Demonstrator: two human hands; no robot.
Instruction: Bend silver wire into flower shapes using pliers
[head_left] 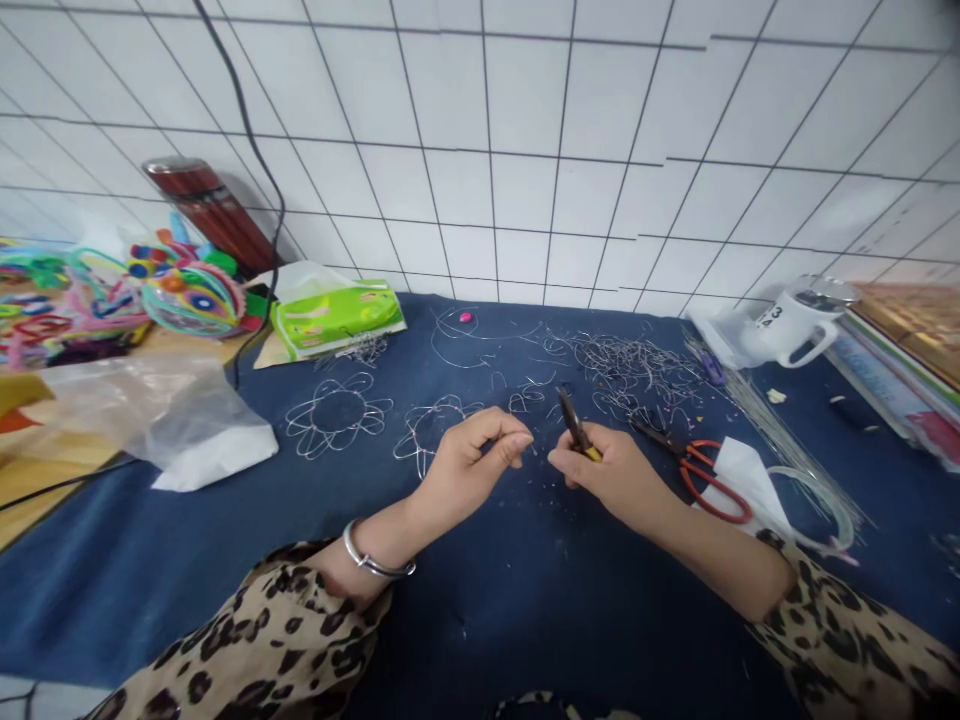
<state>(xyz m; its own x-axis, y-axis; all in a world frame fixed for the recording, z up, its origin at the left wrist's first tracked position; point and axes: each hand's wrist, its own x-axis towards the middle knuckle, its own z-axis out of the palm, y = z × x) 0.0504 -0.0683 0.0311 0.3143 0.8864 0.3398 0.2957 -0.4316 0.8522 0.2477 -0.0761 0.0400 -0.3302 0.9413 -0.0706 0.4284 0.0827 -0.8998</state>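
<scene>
My left hand (480, 450) is closed in a pinch above the dark blue cloth; what sits between thumb and forefinger is too small to make out. A pair of pliers (574, 425) with dark jaws and a yellow grip is held in my right hand (607, 470), jaws pointing up and away from me. The two hands are a short gap apart. Just behind my left hand lies a flower-shaped wire loop (420, 425), partly covered by it. A second wire flower (337, 415) rests further left. Bent wire pieces (529, 400) lie beyond the hands.
A heap of wire scraps (630, 365) is at the back right. Red-handled scissors (712, 480), straight wires (795, 440) and a white mug (802, 325) stand to the right. On the left are a green tissue pack (337, 318), a plastic bag (165, 410) and a reddish flask (214, 210).
</scene>
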